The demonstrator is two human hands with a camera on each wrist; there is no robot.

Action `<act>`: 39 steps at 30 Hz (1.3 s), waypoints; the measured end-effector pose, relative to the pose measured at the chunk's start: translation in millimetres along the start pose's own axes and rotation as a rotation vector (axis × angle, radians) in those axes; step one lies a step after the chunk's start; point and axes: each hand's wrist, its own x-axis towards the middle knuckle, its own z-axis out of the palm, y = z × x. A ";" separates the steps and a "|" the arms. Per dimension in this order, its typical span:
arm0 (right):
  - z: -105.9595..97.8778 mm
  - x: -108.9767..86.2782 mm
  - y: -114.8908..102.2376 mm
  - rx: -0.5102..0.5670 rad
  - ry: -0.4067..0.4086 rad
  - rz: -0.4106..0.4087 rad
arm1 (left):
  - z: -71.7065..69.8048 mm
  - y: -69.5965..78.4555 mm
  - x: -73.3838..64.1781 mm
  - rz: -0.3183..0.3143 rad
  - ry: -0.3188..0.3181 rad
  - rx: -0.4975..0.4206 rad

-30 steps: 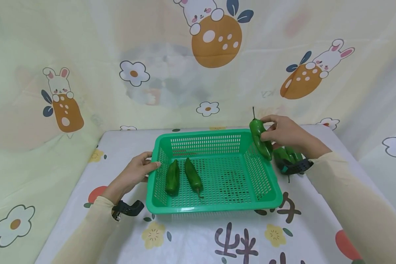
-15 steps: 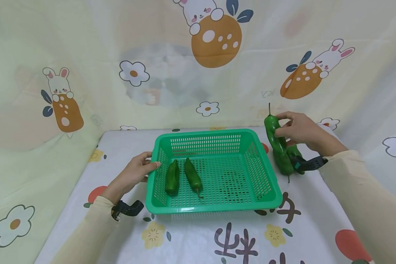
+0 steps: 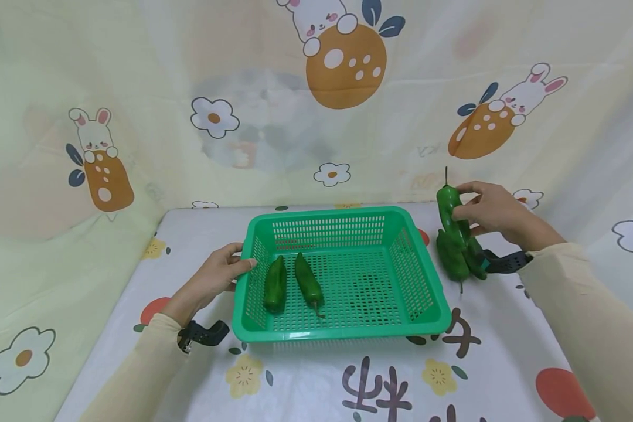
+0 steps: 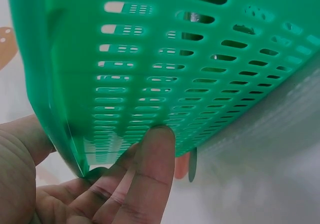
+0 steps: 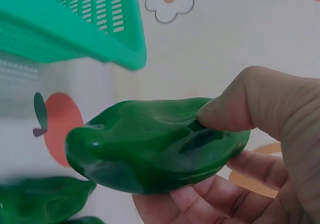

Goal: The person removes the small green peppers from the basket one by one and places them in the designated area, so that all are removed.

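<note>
My left hand (image 3: 218, 272) grips the left rim of a green plastic basket (image 3: 343, 335), thumb over the rim and fingers against the outer wall, as the left wrist view shows. Inside the basket, toward its left end, lie two green peppers, one (image 3: 275, 284) beside the other (image 3: 309, 281). To the right of the basket, my right hand (image 3: 493, 212) pinches a green pepper (image 5: 155, 146) between thumb and fingers, its stem pointing up in the head view. Below this held pepper, more green peppers (image 3: 452, 258) lie on the table, partly hidden by it and the wrist strap.
A white patterned cloth (image 3: 295, 387) covers the table. Behind it hangs a pale curtain (image 3: 274, 146) printed with rabbits and flowers. The basket's right rim (image 3: 436, 272) stands close to the loose peppers.
My right hand has carried the pepper from over the basket's right rim rightward, to above the loose peppers. The left hand and basket have stayed in place.
</note>
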 end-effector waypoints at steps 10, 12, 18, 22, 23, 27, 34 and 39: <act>-12.5 0.7 24.6 -0.019 0.041 0.017 | 1.2 1.0 -0.2 0.001 -0.003 0.001; -14.6 1.1 29.5 -0.021 0.047 0.021 | 1.5 1.2 -0.5 0.006 -0.004 0.003; -20.3 1.3 43.8 -0.045 0.038 0.031 | 2.0 2.4 -1.5 -0.005 0.001 0.008; -24.0 0.2 53.4 -0.052 0.035 0.040 | 1.5 2.6 -1.5 -0.003 0.001 0.005; -25.0 -0.1 56.0 -0.053 0.034 0.042 | 1.4 2.5 -1.3 0.002 -0.001 0.003; -27.9 -0.1 67.7 -0.060 0.038 0.050 | 1.4 3.1 -1.2 0.012 -0.008 0.001; -30.9 3.5 89.6 -0.055 0.024 0.058 | 1.5 2.3 -0.1 -0.002 -0.002 0.006; -31.0 6.0 100.0 -0.051 0.027 0.076 | 1.1 0.9 0.9 -0.009 0.000 0.012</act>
